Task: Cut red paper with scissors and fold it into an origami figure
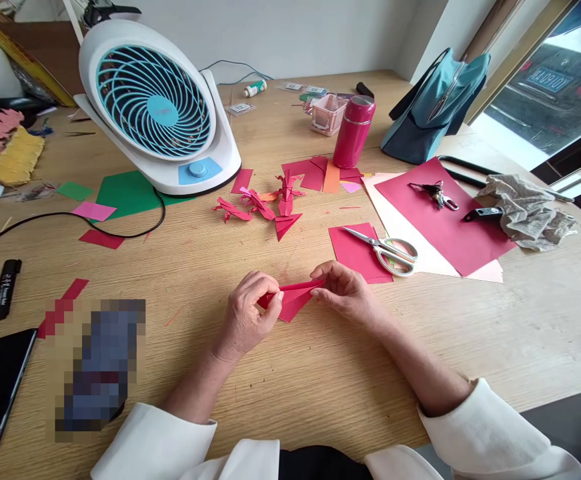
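Between both hands is a small red sheet of paper (295, 301), folded along its upper edge into a triangle-like shape. My left hand (253, 310) pinches its left end between thumb and fingers. At the right end, my right hand (344, 293) grips the folded edge with thumb and forefinger. Beyond the hands lie folded red paper figures (286, 197) and a small folded red triangle (287, 227). White-handled scissors (395, 255) rest on a stack of red paper squares (345, 250) just past my right hand.
A white and blue fan (163, 110) stands at back left, its black cable (140, 235) crossing the table. A pink bottle (354, 131), a blue bag (430, 110) and large red paper (440, 213) are at the right. A phone (0, 387) and a black marker (5, 290) lie left.
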`<state>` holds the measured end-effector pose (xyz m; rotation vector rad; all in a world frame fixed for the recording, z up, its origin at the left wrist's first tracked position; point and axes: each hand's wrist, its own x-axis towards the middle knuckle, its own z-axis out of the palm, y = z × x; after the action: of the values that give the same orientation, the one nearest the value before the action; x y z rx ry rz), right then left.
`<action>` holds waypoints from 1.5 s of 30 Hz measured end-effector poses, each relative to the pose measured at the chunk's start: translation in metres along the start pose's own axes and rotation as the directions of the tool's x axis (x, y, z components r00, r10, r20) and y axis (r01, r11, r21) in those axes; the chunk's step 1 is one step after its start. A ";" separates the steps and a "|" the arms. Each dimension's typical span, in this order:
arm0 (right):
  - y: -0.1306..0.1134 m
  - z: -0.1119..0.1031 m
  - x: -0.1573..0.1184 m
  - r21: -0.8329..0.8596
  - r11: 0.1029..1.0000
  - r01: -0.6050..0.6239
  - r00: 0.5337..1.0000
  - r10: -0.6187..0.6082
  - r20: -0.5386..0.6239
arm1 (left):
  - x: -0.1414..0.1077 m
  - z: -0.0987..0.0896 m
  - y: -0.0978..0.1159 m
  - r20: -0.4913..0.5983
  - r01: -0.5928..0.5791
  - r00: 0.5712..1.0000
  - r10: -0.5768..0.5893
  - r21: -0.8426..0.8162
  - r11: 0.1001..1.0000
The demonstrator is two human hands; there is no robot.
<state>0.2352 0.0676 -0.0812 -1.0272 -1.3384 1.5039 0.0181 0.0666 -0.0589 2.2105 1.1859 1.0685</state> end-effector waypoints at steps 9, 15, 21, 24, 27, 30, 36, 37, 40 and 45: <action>-0.034 -0.016 -0.003 -0.320 0.927 -0.196 0.942 0.269 0.202 | 0.004 -0.019 -0.002 0.181 -0.204 0.968 0.173 0.170 0.964; -0.038 -0.014 -0.010 -0.545 0.833 -0.097 0.924 0.279 0.262 | 0.007 -0.026 0.014 0.297 -0.337 0.921 0.250 0.292 0.895; -0.041 -0.011 -0.012 -0.684 0.729 0.020 0.939 0.222 0.263 | 0.008 -0.024 0.018 0.319 -0.360 0.912 0.259 0.318 0.877; -0.040 -0.011 -0.012 -0.710 0.700 0.070 0.942 0.187 0.278 | 0.008 -0.023 0.018 0.320 -0.355 0.913 0.254 0.312 0.881; -0.038 -0.012 -0.012 -0.707 0.701 0.093 0.942 0.168 0.290 | 0.008 -0.023 0.018 0.318 -0.343 0.916 0.246 0.297 0.891; -0.037 -0.012 -0.013 -0.718 0.690 0.092 0.947 0.162 0.277 | 0.008 -0.023 0.018 0.316 -0.342 0.916 0.247 0.294 0.893; -0.040 -0.012 -0.014 -0.752 0.648 0.122 0.952 0.139 0.274 | 0.008 -0.024 0.017 0.303 -0.356 0.916 0.262 0.317 0.879; -0.040 -0.012 -0.014 -0.751 0.649 0.121 0.949 0.146 0.279 | 0.008 -0.024 0.017 0.305 -0.356 0.916 0.261 0.317 0.879; -0.041 -0.013 -0.014 -0.749 0.654 0.108 0.942 0.173 0.287 | 0.008 -0.024 0.017 0.309 -0.352 0.916 0.256 0.313 0.882; -0.042 -0.015 -0.014 -0.725 0.681 0.104 0.944 0.162 0.288 | 0.007 -0.023 0.016 0.307 -0.329 0.921 0.238 0.290 0.899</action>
<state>0.2566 0.0614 -0.0407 -1.3113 -2.2994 1.1797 0.0106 0.0639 -0.0310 2.7614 1.0027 0.6710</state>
